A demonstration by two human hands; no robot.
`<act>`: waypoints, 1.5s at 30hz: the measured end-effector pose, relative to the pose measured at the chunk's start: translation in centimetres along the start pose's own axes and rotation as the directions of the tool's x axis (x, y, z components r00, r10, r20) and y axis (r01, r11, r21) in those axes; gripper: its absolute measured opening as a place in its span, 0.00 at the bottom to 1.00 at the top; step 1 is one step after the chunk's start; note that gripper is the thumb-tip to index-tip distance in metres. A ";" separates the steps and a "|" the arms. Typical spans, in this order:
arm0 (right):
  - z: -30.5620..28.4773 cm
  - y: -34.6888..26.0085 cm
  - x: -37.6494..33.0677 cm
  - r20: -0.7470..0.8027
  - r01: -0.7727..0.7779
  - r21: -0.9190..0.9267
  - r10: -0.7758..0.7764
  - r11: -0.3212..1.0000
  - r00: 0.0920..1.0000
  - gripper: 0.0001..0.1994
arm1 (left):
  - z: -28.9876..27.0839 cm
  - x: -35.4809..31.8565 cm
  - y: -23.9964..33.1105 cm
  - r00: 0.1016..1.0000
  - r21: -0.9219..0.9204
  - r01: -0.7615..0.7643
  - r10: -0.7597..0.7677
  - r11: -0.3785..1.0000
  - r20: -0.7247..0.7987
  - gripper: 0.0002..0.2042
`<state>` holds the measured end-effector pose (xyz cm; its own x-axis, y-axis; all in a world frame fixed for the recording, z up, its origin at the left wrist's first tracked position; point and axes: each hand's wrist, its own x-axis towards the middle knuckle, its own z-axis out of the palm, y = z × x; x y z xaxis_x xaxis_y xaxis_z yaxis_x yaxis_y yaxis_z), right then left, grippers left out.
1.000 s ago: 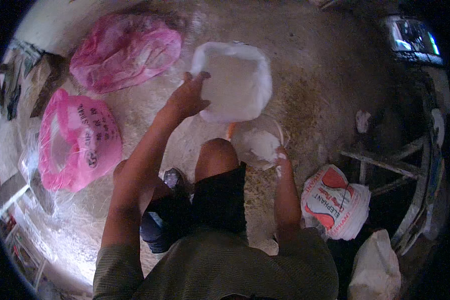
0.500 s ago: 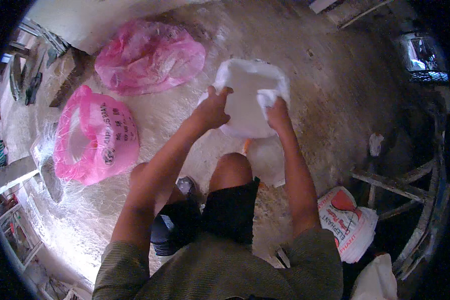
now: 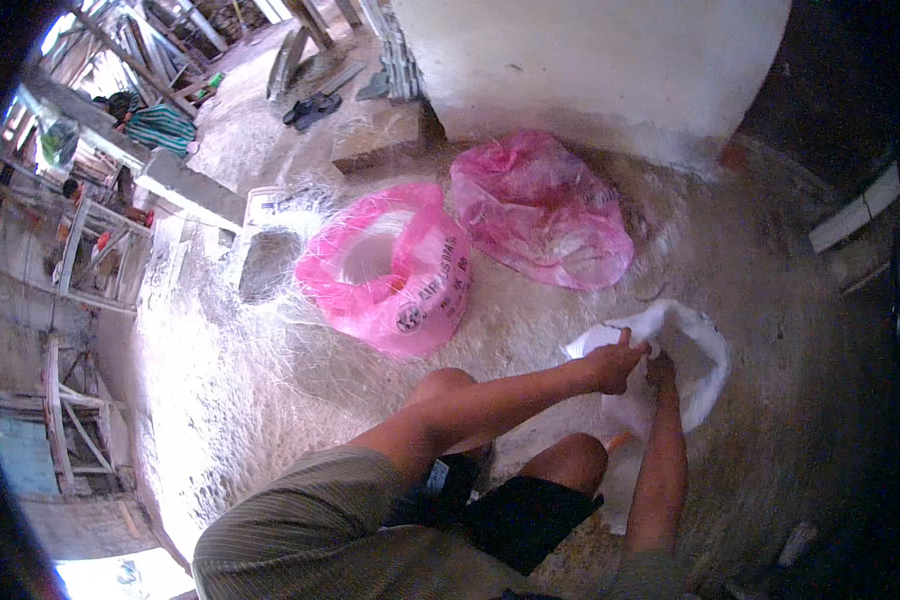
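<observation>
A white sack [image 3: 710, 372] stands on the floor in front of me, its mouth open and its rim folded outward. My left hand [image 3: 615, 366] is closed on the left side of that rim, the thumb side up. Right beside it, over the sack's mouth, my right hand [image 3: 660, 372] is closed on a bit of the white rim; its fingertips are partly hidden. An open pink printed bag [image 3: 438, 300] with pale strands in it stands to the left. Behind it lies a slack pink bag [image 3: 545, 215].
Loose pale strands [image 3: 315, 335] are scattered round the pink bag. A concrete block [image 3: 385, 140], dark sandals [image 3: 312, 110] and a pale wall [image 3: 580, 70] lie farther back. Wooden frames [image 3: 75, 400] line the left side. An orange object [image 3: 618, 440] shows below the sack.
The view has swung left, so everything sits farther right. My right hand has gone from the sack's right rim to its left side, beside my left hand.
</observation>
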<state>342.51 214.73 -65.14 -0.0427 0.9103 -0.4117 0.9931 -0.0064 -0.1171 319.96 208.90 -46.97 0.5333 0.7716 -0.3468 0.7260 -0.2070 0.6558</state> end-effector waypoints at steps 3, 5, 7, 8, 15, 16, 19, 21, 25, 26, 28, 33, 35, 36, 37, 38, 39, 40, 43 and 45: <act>0.9 -0.4 -1.7 0.016 0.024 0.161 -0.027 0.987 0.999 0.22 | 0.0 -0.4 -0.8 0.998 -0.035 0.058 -0.059 0.998 -0.021 0.47; 2.0 1.3 -3.2 0.002 -0.019 0.331 0.020 0.943 1.000 0.23 | 0.4 0.1 -0.7 0.999 -0.019 0.021 -0.022 1.000 -0.048 0.48; 3.2 3.5 -4.4 0.008 -0.083 0.547 0.094 0.833 0.996 0.23 | -0.2 0.1 0.5 0.999 -0.031 0.024 -0.025 0.999 -0.026 0.45; 3.6 4.3 -5.0 0.018 -0.103 0.657 0.121 0.747 0.993 0.23 | -0.4 0.1 0.8 0.999 -0.037 0.027 -0.028 0.999 -0.021 0.44; 3.2 11.7 -8.3 0.223 -0.217 0.975 0.163 -0.053 0.961 0.24 | -0.7 -0.5 1.2 0.999 -0.054 0.032 -0.032 0.998 -0.005 0.43; 2.2 11.3 -8.5 0.226 -0.223 0.974 0.142 -0.036 0.964 0.24 | -0.8 -0.8 0.6 0.998 -0.080 0.061 -0.062 0.995 -0.014 0.42; 0.6 12.2 -11.2 0.203 -0.197 0.979 0.152 -0.052 0.967 0.24 | -0.3 0.1 0.3 0.998 -0.095 0.063 -0.066 0.993 -0.021 0.42; -0.5 13.1 -13.5 0.190 -0.186 0.982 0.158 -0.041 0.969 0.24 | -0.1 0.3 0.1 0.998 -0.053 0.066 -0.066 0.996 -0.001 0.43; -1.3 13.8 -19.8 0.179 -0.172 0.984 0.155 -0.055 0.972 0.25 | 1.1 1.2 -0.7 0.999 -0.090 0.031 -0.034 0.995 -0.036 0.41; -1.3 13.6 -21.7 0.185 -0.177 0.982 0.166 -0.060 0.969 0.25 | 0.8 1.3 -0.4 0.999 -0.110 0.049 -0.046 0.993 0.027 0.42; -2.0 12.5 -24.2 0.191 -0.187 0.982 0.164 -0.040 0.968 0.25 | 2.3 1.7 -2.1 0.998 -0.096 0.008 -0.014 0.995 -0.064 0.42; 0.7 11.3 -28.5 0.244 -0.207 0.963 0.237 -0.172 0.940 0.25 | 0.4 0.6 -1.2 0.999 -0.058 -0.028 0.025 0.998 -0.047 0.38; 1.4 11.1 -28.9 0.257 -0.204 0.955 0.253 -0.218 0.933 0.26 | 0.7 0.5 -1.9 0.995 -0.080 -0.047 0.039 0.996 -0.094 0.36; 2.0 11.1 -29.3 0.263 -0.201 0.950 0.267 -0.240 0.927 0.26 | 0.4 0.5 -1.6 0.990 -0.023 -0.046 0.043 0.999 -0.131 0.36; 2.7 11.1 -29.6 0.272 -0.199 0.945 0.285 -0.259 0.919 0.26 | 0.1 0.4 -1.2 0.993 -0.012 -0.039 0.038 0.999 -0.116 0.36; 3.4 11.2 -30.3 0.279 -0.194 0.940 0.306 -0.280 0.910 0.26 | -0.2 0.6 -0.6 0.994 0.003 -0.035 0.035 0.999 -0.101 0.37; 4.2 11.2 -30.3 0.294 -0.196 0.932 0.319 -0.306 0.901 0.26 | -0.3 0.4 -0.6 0.991 0.028 -0.050 0.053 0.998 -0.121 0.36; 5.1 10.9 -30.7 0.304 -0.195 0.926 0.332 -0.323 0.893 0.26 | -0.1 0.3 -0.9 0.987 0.023 -0.077 0.079 0.997 -0.141 0.36; 7.0 10.4 -30.9 0.341 -0.208 0.910 0.363 -0.359 0.867 0.26 | -0.3 0.1 -1.1 0.982 0.003 -0.092 0.091 0.996 -0.167 0.35; 8.2 10.3 -30.9 0.361 -0.217 0.903 0.383 -0.370 0.850 0.26 | -0.4 0.2 -0.9 0.987 -0.006 -0.071 0.070 0.997 -0.148 0.35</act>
<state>353.17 183.13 -61.00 0.3047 0.6218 -0.7214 -0.4567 -0.5693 -0.6836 319.20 209.46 -47.37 0.5125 0.8357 -0.1973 0.6833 -0.2578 0.6831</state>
